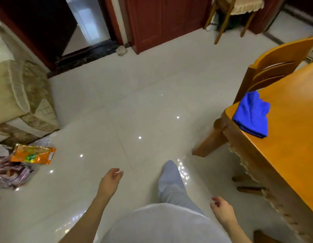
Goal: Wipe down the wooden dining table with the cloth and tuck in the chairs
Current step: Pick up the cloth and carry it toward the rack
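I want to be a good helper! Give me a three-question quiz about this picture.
1. True or false: the blue cloth lies near the corner of the wooden dining table.
2. What do the left hand and right hand hold? A) the cloth B) a chair C) nothing
3. Fill in: the orange packet lies on the ____.

Key: 1 true; 2 C; 3 floor.
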